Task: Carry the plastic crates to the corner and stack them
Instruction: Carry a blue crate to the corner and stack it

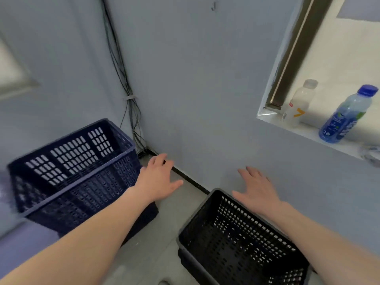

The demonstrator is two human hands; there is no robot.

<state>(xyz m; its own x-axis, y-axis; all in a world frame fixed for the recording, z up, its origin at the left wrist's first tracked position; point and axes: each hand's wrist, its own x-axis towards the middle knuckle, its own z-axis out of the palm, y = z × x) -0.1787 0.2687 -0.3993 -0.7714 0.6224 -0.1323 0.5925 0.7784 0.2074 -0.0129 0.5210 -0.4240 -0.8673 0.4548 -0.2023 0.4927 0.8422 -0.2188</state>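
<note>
A dark blue perforated plastic crate (78,182) stands in the corner on the left, seemingly on top of another dark crate whose base shows beneath it. A black perforated crate (236,239) sits on the floor against the right wall. My left hand (158,177) hovers open between the two crates, just right of the blue one and touching neither. Above the far rim of the black crate my right hand (257,190) is held open with fingers spread, holding nothing.
A bundle of cables (129,99) runs down the corner to the floor. On the window sill (308,132) at the right stand a white bottle (298,105) and a blue bottle (345,120). Grey floor (164,233) lies between the crates.
</note>
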